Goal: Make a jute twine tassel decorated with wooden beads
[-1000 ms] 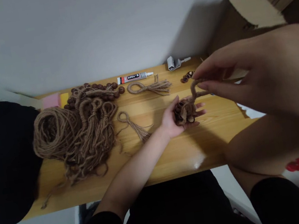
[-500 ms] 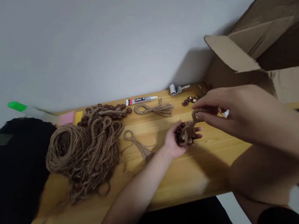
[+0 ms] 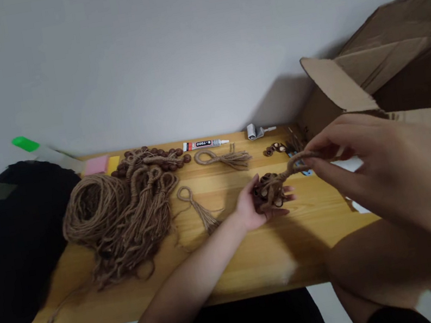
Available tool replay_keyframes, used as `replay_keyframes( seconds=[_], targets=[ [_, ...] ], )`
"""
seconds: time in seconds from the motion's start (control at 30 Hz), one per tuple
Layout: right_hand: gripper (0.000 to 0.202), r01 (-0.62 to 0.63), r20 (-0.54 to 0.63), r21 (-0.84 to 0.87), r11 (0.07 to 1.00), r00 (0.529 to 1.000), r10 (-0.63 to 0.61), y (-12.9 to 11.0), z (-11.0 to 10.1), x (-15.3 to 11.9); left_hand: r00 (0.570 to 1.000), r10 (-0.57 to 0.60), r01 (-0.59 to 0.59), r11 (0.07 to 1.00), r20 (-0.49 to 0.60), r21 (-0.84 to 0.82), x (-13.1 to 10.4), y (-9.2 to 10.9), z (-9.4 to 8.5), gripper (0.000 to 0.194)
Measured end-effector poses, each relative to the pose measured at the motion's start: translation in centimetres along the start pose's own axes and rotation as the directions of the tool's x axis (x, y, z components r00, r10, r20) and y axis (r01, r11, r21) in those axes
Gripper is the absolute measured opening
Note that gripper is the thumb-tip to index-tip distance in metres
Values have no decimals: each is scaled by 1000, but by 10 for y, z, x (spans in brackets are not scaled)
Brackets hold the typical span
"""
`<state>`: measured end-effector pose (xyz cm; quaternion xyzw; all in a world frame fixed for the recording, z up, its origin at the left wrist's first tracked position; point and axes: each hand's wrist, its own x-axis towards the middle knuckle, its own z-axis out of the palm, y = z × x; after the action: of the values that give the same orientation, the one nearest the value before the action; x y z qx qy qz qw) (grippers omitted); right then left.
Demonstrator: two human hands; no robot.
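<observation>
In my left hand (image 3: 247,208) rests a dark brown, rounded cluster (image 3: 270,190) with holes and pale spots, jute cord tied over it. The palm is cupped beneath, fingers partly stretched past it. My right hand (image 3: 356,151) pinches the jute cord (image 3: 292,163) that rises from the cluster, pulled out to the right. The far end of this cord is hidden behind the right fingers. Just left of my left hand lies a small looped jute tassel (image 3: 198,208); a second looped jute bundle (image 3: 221,158) lies farther back.
A coil of jute cord (image 3: 93,207), tangled strands (image 3: 139,224) and brown beads (image 3: 175,157) fill the left. At the back lie a glue tube (image 3: 205,144), a grey clip-like piece (image 3: 255,131) and small brown pieces (image 3: 274,149). A cardboard box (image 3: 340,80) stands right, a black object (image 3: 12,256) left.
My right hand has moved right, drawing the cord out longer from the cluster. The left hand stays nearly in place with the cluster. A blue item behind the cord now shows.
</observation>
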<state>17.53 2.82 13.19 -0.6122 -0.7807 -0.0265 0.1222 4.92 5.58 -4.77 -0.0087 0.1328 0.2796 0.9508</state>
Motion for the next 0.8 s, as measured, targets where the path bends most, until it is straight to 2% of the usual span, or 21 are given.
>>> replay_keyframes(
  seconds=[0.2, 0.3, 0.37, 0.5, 0.67, 0.8],
  targets=[
    [24, 71, 51, 15, 997, 996, -72, -3, 3, -1, 1000, -15, 15, 999, 6, -39, 1, -1, -3, 53],
    [27, 79, -6, 21, 997, 997, -79, -3, 4, 0, 1000, -2, 3, 1000, 16, -25, 1, -1, -2, 52],
    [25, 90, -10, 27, 996, 996, -90, -3, 5, 0, 1000, 5, -4, 1000, 17, -11, 0, -1, -2, 52],
    [24, 106, 78, 30, 994, 991, -108, -3, 7, -1, 1000, 8, -8, 1000, -2, -6, 0, -1, 0, 50],
    [23, 92, 2, 21, 996, 996, -92, -3, 6, 1, 999, 0, 0, 1000, -34, -2, 0, -1, 1, 52],
    [17, 80, 52, 8, 997, 995, -81, -1, 5, 0, 1000, 10, -10, 1000, -24, 3, 1, -1, -1, 52]
  ],
)
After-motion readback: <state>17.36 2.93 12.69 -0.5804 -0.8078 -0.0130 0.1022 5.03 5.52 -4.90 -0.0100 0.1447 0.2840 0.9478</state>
